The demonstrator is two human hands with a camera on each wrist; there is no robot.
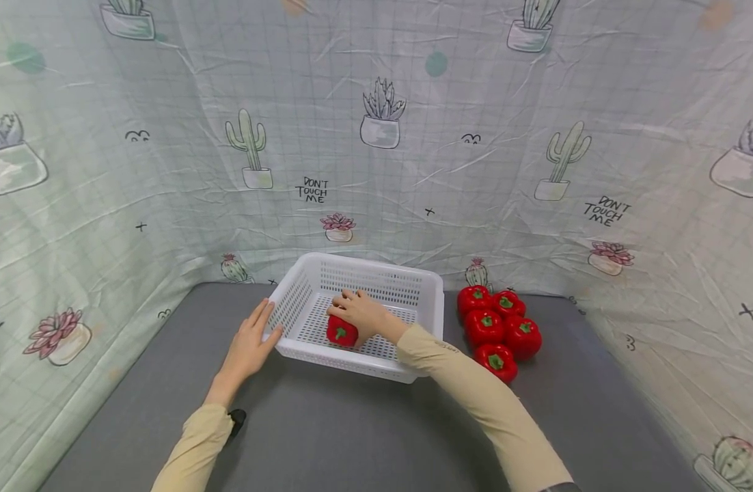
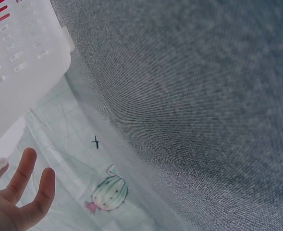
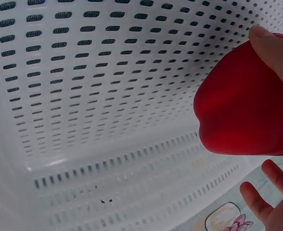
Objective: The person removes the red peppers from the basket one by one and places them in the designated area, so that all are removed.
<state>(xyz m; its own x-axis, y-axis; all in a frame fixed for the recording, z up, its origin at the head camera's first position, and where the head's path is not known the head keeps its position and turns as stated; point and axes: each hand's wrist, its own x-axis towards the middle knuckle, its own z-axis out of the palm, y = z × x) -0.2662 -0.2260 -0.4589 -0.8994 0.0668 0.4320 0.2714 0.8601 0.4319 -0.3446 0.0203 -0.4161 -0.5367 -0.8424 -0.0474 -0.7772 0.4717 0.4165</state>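
Observation:
A white perforated plastic basket (image 1: 352,367) stands on the grey table. Inside it, toward the left, my right hand (image 1: 365,316) grips a red bell pepper (image 1: 341,333) with a green stem. The right wrist view shows the pepper (image 3: 247,101) between the thumb and the hand, above the basket's holed floor. At the basket's left side, my left hand (image 1: 247,345) touches the rim with fingers mostly straight. In the left wrist view, fingers of the left hand (image 2: 21,197) extend beside the basket's outer wall (image 2: 30,77).
Several red bell peppers (image 1: 486,326) stand grouped on the table (image 1: 352,437) to the right of the basket. A cloth printed with cacti (image 1: 413,171) hangs behind and along both sides of the table.

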